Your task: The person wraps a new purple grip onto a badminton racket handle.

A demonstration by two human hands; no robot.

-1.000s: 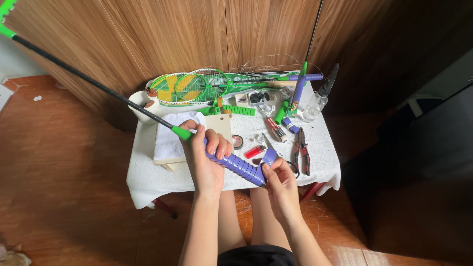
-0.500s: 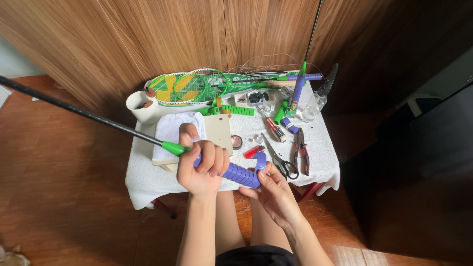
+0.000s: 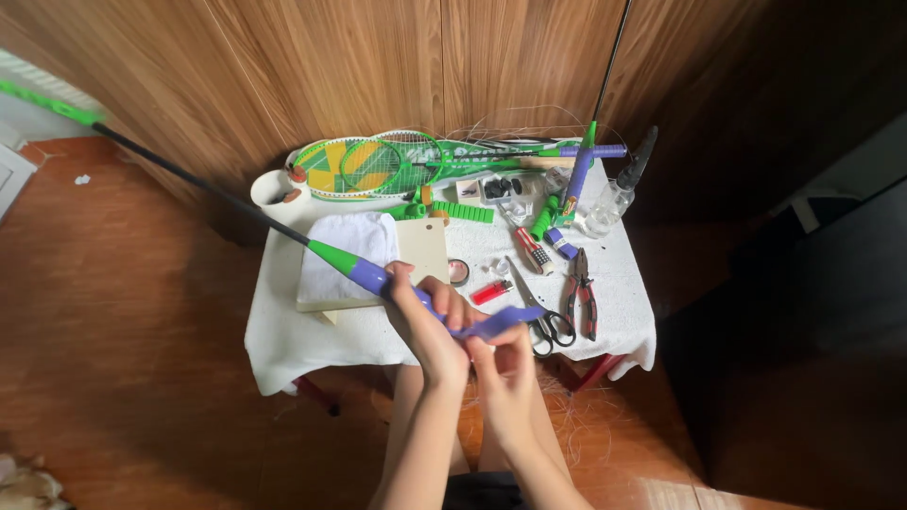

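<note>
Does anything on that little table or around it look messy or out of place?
Yes. Loose pale string clippings lie scattered on the wooden floor under the white-clothed table. On the racket handle that the left hand holds, purple grip tape hangs loose toward the right hand.

Three racquets, one scissors, one pliers (one lighter)

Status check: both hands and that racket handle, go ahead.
Left hand clasps racket handle. Right hand pinches loose purple grip tape. Scissors and lighter just beyond.
</note>
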